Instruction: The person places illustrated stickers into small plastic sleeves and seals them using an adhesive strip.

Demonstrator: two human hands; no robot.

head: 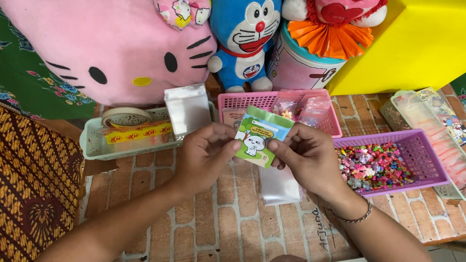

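My left hand (206,153) and my right hand (308,157) together hold a small green card (262,135) with a white cartoon figure on it, pinched at its left and right edges above the brick-patterned surface (218,218). A clear plastic bag (279,185) lies flat just under my right hand. A purple basket (417,150) full of small colourful beads (371,165) sits right of my right hand, which wears a thin bracelet.
A pink basket (242,101) with small bead packets stands behind the card. A pale green tray (92,140) at left holds tape, yellow packets and clear bags (187,109). Plush toys, a tin and a yellow board line the back. Another tray with packets sits far right.
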